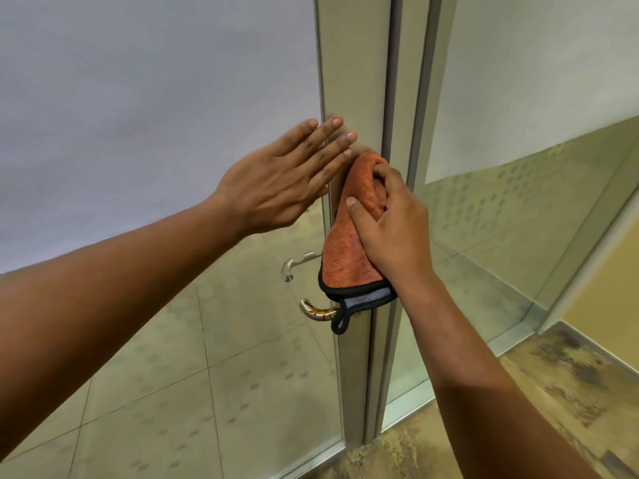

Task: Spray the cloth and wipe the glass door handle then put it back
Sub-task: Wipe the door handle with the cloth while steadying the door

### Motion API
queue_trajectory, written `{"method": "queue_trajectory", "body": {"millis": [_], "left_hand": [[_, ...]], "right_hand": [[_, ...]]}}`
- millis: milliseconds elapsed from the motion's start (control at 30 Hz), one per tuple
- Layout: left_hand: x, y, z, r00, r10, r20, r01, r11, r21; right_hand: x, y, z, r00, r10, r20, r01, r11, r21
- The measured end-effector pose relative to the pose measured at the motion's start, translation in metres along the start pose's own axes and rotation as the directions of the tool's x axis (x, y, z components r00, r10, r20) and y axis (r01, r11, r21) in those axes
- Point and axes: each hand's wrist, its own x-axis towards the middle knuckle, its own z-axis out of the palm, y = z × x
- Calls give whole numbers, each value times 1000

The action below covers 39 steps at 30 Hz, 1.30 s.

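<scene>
My right hand (390, 223) grips an orange microfibre cloth (349, 250) with a black edge and hanging loop, and holds it against the door's metal frame over the handle. Only the curved lower end of the chrome door handle (316, 311) shows below the cloth; the rest is covered. The matching handle on the far side of the glass (294, 266) shows faintly through the pane. My left hand (287, 178) lies flat with straight fingers on the frosted glass and the frame edge, just left of the cloth. No spray bottle is in view.
The glass door (155, 98) is frosted above and see-through below, with tiled floor beyond it. A beige metal frame (356, 81) runs down the middle. To the right stand a second glass panel (518, 202) and mottled brown flooring (553, 392).
</scene>
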Motion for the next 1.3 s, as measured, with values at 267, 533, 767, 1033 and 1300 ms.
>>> {"method": "queue_trajectory", "body": {"millis": [267, 533, 767, 1033, 1300], "left_hand": [[1, -1, 0, 1000, -8, -2, 8, 1000, 1], [1, 0, -3, 1000, 8, 26, -9, 1000, 5], [1, -1, -5, 998, 15, 55, -18, 999, 46], [0, 0, -5, 996, 12, 84, -15, 999, 41], [1, 0, -4, 998, 5, 69, -8, 999, 39]], "right_hand": [[3, -4, 2, 1000, -11, 28, 13, 997, -79], [-5, -8, 9, 996, 45, 73, -36, 992, -119], [-16, -6, 5, 976, 119, 182, -108, 992, -66], [-3, 6, -22, 956, 265, 130, -285, 941, 182], [-2, 2, -4, 951, 257, 173, -271, 961, 61]]}}
